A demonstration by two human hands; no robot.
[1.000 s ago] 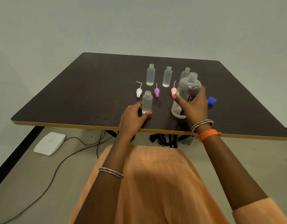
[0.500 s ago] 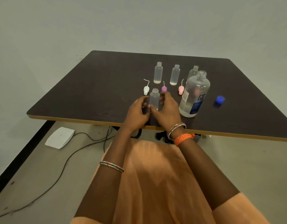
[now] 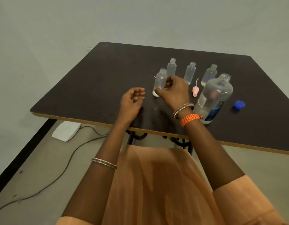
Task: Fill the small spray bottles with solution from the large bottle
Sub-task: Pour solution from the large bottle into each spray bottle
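In the last second the right hand (image 3: 172, 91) has left the large bottle (image 3: 213, 98), which stands uncapped on the counter (image 3: 95, 82), and now pinches the near small bottle (image 3: 160, 80), carrying it toward the back row, so it seems filled. The left hand (image 3: 132, 101) has let go, fingers loosely curled and empty. A pink sprayer cap (image 3: 195, 90), a white one and the blue cap (image 3: 239, 104) crowd the path.
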